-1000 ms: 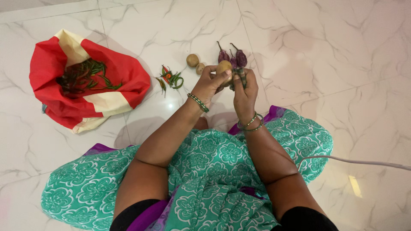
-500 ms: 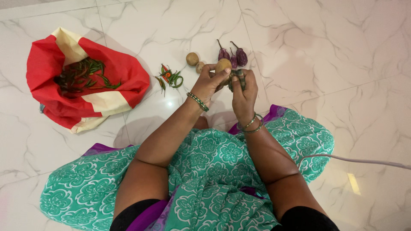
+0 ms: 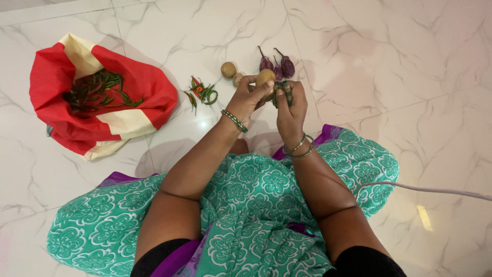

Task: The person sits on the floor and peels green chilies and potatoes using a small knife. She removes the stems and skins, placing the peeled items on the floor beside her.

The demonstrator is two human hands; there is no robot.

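I have one view only, from the camera worn on the person's head, so no second view overlaps with it. It looks steeply down and slightly forward over the lap, which fills the bottom of the frame in green patterned cloth (image 3: 256, 205). Both forearms run up from the lower edge to the left hand (image 3: 248, 97) and right hand (image 3: 290, 107), which meet just above the centre, close to the lens. Beyond them I see the white marble floor (image 3: 400, 66) reaching to the top edge. The red bag (image 3: 97, 92) sits far left, and a white cable (image 3: 435, 191) crosses the right edge.
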